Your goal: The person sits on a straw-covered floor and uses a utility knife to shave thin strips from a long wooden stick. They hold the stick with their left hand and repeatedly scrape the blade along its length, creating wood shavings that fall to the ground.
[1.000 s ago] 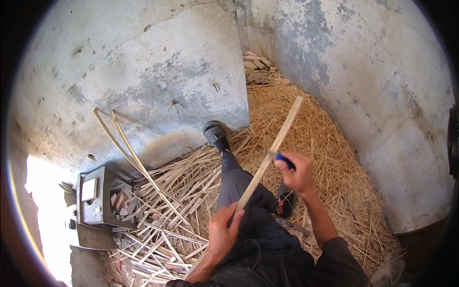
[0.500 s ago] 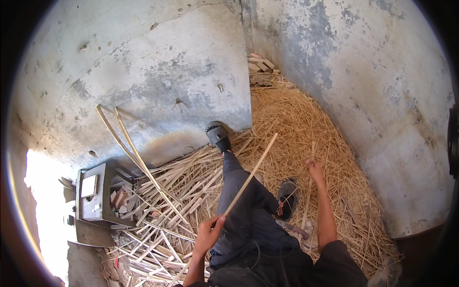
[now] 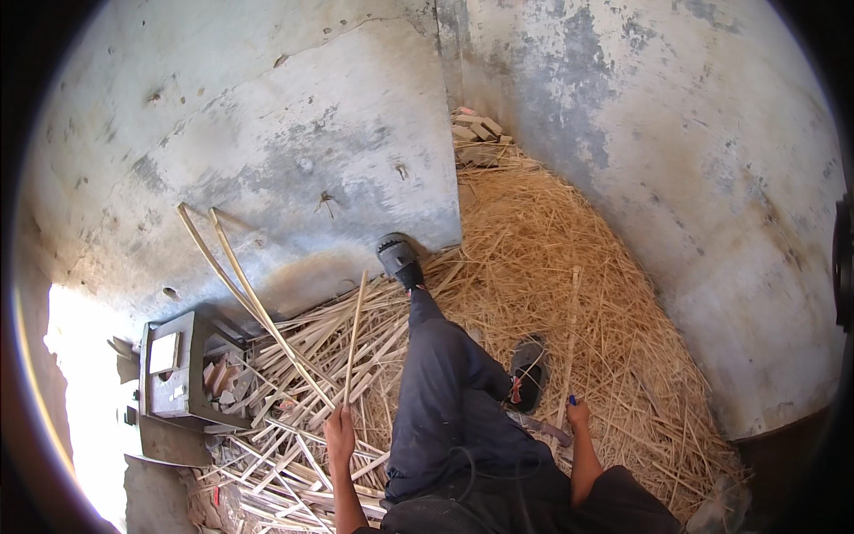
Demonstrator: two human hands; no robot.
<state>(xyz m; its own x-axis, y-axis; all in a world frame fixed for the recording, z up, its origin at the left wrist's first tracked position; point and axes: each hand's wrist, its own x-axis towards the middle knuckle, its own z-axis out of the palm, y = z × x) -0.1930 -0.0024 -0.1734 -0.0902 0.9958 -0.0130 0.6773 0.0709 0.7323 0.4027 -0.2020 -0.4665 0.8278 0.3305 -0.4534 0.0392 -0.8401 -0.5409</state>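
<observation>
My left hand [image 3: 339, 434] is closed around the lower end of a thin bamboo strip [image 3: 355, 336]. The strip stands out from the fist, away from me, over the pile of split strips. To the right of my knee, my right hand [image 3: 578, 413] is closed, low over the straw-like shavings. A small blue thing [image 3: 572, 400] shows at its fingers; its kind is too small to tell. Close beside that hand, a long pale strip [image 3: 574, 307] runs across the shavings. Whether the hand touches it is unclear.
Many split strips [image 3: 294, 476] lie on my left. Two long bent strips [image 3: 240, 276] lean on the wall [image 3: 267, 133]. A wooden box-like stand [image 3: 182, 383] with broken pieces inside stands at the left. Shavings [image 3: 534, 222] cover the right side; bricks [image 3: 480, 127] sit in the far corner.
My left hand has swung left, taking its strip from over my leg to above the strip pile. My right hand has come back toward me, and the blue thing now shows at it.
</observation>
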